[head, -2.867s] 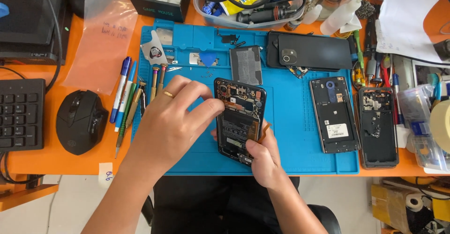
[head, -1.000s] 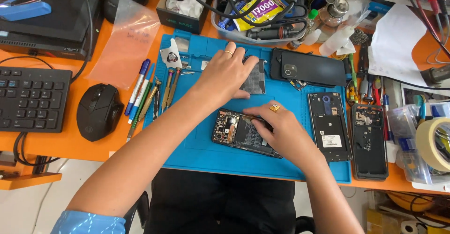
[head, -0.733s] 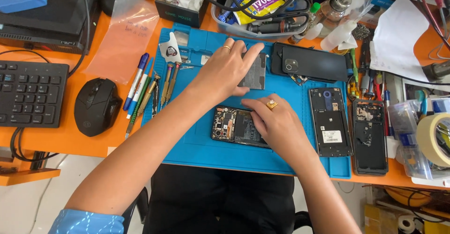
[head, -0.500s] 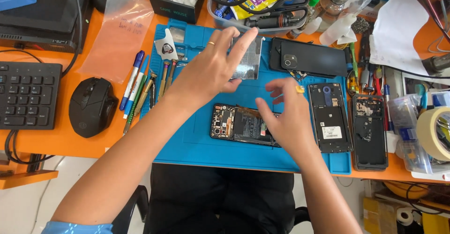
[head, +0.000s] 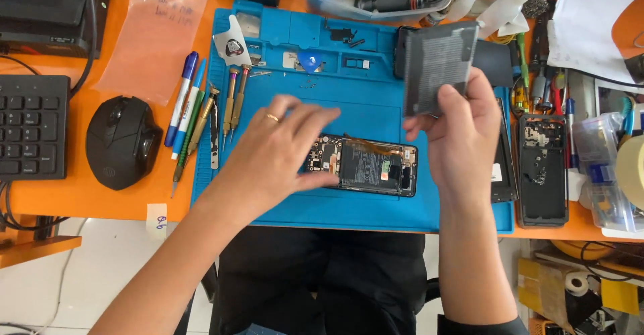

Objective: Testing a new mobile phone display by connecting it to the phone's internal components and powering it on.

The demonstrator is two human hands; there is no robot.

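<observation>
Head view: right hand (head: 463,140) lifts grey battery (head: 439,67); left hand (head: 272,154) steadies opened phone (head: 376,169)

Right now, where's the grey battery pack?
Head view, right of centre: the right hand holds the grey battery up above the opened phone.

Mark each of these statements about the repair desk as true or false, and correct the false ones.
1. The right hand holds a grey flat battery up above the blue mat. True.
2. The opened phone lies on the orange desk beside the keyboard. False: it lies on the blue mat.
3. The left hand rests on the opened phone's left end. True.
4. The black mouse sits on the blue mat. False: it sits on the orange desk, left of the mat.
5. The left hand wears a ring. True.
</observation>
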